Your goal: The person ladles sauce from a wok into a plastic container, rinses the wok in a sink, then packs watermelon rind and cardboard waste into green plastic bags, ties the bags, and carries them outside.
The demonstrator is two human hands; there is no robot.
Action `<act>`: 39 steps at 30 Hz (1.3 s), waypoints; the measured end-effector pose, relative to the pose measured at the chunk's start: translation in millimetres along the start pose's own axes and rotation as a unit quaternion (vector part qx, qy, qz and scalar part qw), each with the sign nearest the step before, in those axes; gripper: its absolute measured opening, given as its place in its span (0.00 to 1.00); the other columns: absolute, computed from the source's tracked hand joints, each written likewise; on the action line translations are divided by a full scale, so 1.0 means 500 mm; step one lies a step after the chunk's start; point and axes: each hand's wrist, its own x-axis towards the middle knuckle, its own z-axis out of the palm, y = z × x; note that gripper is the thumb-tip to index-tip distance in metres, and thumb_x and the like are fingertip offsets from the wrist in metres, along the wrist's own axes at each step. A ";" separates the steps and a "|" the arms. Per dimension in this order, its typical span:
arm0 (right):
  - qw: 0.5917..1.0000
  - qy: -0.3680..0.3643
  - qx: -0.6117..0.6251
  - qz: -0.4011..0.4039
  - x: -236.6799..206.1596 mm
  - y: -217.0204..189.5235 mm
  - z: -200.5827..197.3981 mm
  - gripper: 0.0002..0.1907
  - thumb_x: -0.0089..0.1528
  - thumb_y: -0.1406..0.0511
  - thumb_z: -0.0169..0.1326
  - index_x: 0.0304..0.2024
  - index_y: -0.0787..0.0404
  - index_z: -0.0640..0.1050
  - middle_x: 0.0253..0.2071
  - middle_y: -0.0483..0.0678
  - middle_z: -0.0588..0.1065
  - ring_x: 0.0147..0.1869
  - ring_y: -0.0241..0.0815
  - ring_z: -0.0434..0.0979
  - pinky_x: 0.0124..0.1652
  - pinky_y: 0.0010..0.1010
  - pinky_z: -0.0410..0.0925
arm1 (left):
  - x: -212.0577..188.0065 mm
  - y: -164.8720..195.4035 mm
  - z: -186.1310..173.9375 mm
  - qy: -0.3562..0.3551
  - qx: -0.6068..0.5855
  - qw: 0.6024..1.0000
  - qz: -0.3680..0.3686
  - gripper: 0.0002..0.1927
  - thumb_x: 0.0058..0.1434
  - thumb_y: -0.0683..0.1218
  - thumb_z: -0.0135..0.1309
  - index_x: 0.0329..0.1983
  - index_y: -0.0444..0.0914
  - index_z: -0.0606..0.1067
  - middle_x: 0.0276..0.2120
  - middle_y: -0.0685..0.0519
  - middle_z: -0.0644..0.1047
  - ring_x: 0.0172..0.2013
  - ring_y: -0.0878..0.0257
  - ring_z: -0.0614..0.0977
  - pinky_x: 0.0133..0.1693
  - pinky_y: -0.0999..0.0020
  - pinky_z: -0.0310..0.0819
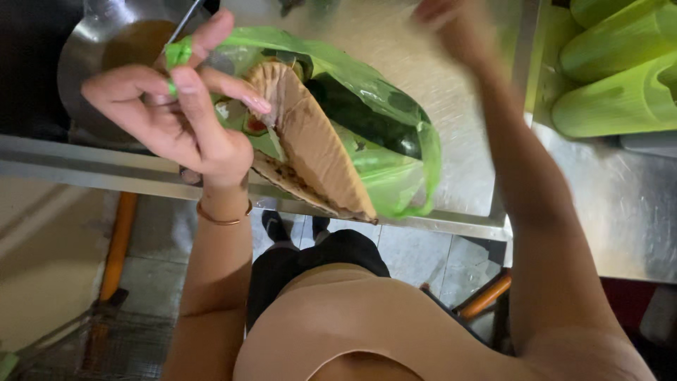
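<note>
While the left hand [176, 116] pinches one green handle loop of the plastic bag [367, 120] between thumb and fingertips, the bag itself lies just to the right of those fingers, resting on the steel counter [458, 141] with its mouth drawn up toward the pinch. Its long axis runs diagonally from the pinched handle down toward the counter's near edge, where its rounded bottom sags. The left hand is plainly the nearer one. The right hand [451, 25] hovers beyond the bag's far side, blurred, and I cannot tell whether its fingers are open or closed. Through the translucent green film shows a flat brown cardboard-like wedge [317, 141] and something dark green [360, 116] beside it. A steel bowl [92, 56] sits left of the bag, behind the left hand.
</note>
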 end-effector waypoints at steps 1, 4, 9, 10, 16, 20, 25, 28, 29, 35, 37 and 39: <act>0.997 -0.054 -0.023 -0.043 0.023 0.056 0.071 0.20 0.71 0.64 0.48 0.65 0.62 0.70 0.57 0.56 0.75 0.57 0.50 0.75 0.53 0.44 0.69 | 0.000 -0.003 -0.005 0.002 0.016 1.000 -0.012 0.06 0.78 0.39 0.39 0.49 0.39 0.55 0.47 0.24 0.77 0.37 0.51 0.88 0.24 0.70 0.74; 0.970 -0.192 -0.063 -0.137 0.043 0.148 0.249 0.29 0.68 0.65 0.46 0.72 0.61 0.67 0.63 0.57 0.73 0.62 0.54 0.73 0.56 0.49 0.67 | 0.005 -0.015 -0.014 0.004 0.047 0.999 -0.019 0.06 0.77 0.38 0.38 0.48 0.38 0.55 0.46 0.25 0.78 0.44 0.45 0.88 0.24 0.71 0.74; 0.957 -0.248 -0.091 -0.118 0.019 0.160 0.331 0.27 0.67 0.66 0.48 0.70 0.63 0.68 0.60 0.57 0.74 0.60 0.54 0.75 0.55 0.47 0.68 | -0.001 -0.009 -0.011 -0.017 0.032 0.999 -0.023 0.06 0.78 0.38 0.37 0.48 0.37 0.53 0.50 0.23 0.75 0.42 0.50 0.87 0.23 0.73 0.73; 0.958 -0.248 -0.091 -0.109 0.009 0.160 0.327 0.27 0.67 0.66 0.49 0.69 0.63 0.68 0.59 0.57 0.74 0.59 0.54 0.75 0.55 0.47 0.68 | -0.004 -0.005 -0.011 -0.021 0.033 0.998 -0.045 0.06 0.79 0.39 0.38 0.48 0.38 0.54 0.51 0.24 0.75 0.41 0.53 0.87 0.25 0.73 0.73; 0.986 -0.154 -0.062 -0.023 -0.064 0.157 0.205 0.25 0.67 0.68 0.51 0.66 0.64 0.70 0.56 0.57 0.75 0.57 0.54 0.76 0.53 0.45 0.70 | -0.010 -0.008 -0.018 -0.012 0.051 0.998 -0.033 0.06 0.78 0.40 0.41 0.47 0.35 0.57 0.44 0.33 0.74 0.29 0.59 0.85 0.25 0.74 0.71; 0.999 -0.017 -0.038 0.014 -0.080 0.030 0.004 0.23 0.66 0.69 0.53 0.64 0.65 0.71 0.54 0.58 0.76 0.55 0.54 0.77 0.53 0.44 0.71 | -0.010 -0.011 -0.017 -0.039 0.039 0.996 -0.075 0.06 0.81 0.41 0.42 0.49 0.36 0.58 0.38 0.48 0.65 0.26 0.60 0.81 0.30 0.70 0.77; 0.974 -0.053 -0.189 -0.114 -0.130 -0.299 -0.208 0.22 0.65 0.70 0.55 0.62 0.66 0.72 0.51 0.58 0.76 0.53 0.55 0.78 0.52 0.42 0.72 | -0.009 0.011 -0.007 -0.043 -0.005 0.983 -0.180 0.08 0.84 0.41 0.43 0.51 0.37 0.57 0.40 0.53 0.64 0.31 0.61 0.82 0.36 0.69 0.79; 0.931 -0.078 -0.304 -0.184 -0.167 -0.450 -0.209 0.21 0.65 0.71 0.56 0.60 0.67 0.73 0.49 0.58 0.77 0.51 0.55 0.79 0.51 0.41 0.73 | -0.002 0.014 0.000 -0.063 0.003 0.982 -0.179 0.07 0.83 0.41 0.42 0.53 0.35 0.57 0.42 0.51 0.67 0.35 0.61 0.82 0.39 0.70 0.79; 0.917 -0.068 -0.341 -0.195 -0.167 -0.483 -0.201 0.20 0.65 0.71 0.57 0.60 0.67 0.73 0.49 0.58 0.77 0.51 0.55 0.79 0.51 0.41 0.73 | -0.001 0.014 0.000 -0.073 0.004 0.982 -0.173 0.07 0.84 0.41 0.42 0.52 0.35 0.57 0.41 0.51 0.68 0.35 0.61 0.82 0.39 0.71 0.79; 0.919 -0.065 -0.317 -0.224 -0.117 -0.595 -0.088 0.23 0.66 0.66 0.60 0.64 0.61 0.76 0.40 0.55 0.78 0.42 0.57 0.79 0.41 0.46 0.72 | -0.003 0.006 0.007 -0.082 -0.014 0.988 -0.134 0.07 0.83 0.40 0.42 0.51 0.37 0.57 0.36 0.49 0.69 0.33 0.61 0.81 0.37 0.72 0.78; 0.932 -0.076 -0.305 -0.177 -0.111 -0.606 -0.049 0.20 0.66 0.65 0.60 0.60 0.60 0.77 0.40 0.56 0.77 0.38 0.60 0.79 0.35 0.49 0.71 | -0.005 0.008 0.008 -0.079 -0.014 0.987 -0.142 0.08 0.84 0.40 0.43 0.51 0.37 0.57 0.35 0.49 0.69 0.33 0.61 0.81 0.37 0.72 0.78; 0.953 -0.041 -0.279 -0.113 -0.115 -0.596 0.001 0.14 0.65 0.67 0.56 0.51 0.66 0.75 0.50 0.61 0.75 0.42 0.61 0.79 0.37 0.48 0.73 | -0.004 0.011 0.006 -0.076 -0.014 0.987 -0.142 0.07 0.83 0.40 0.43 0.52 0.37 0.57 0.36 0.49 0.71 0.33 0.61 0.82 0.37 0.72 0.79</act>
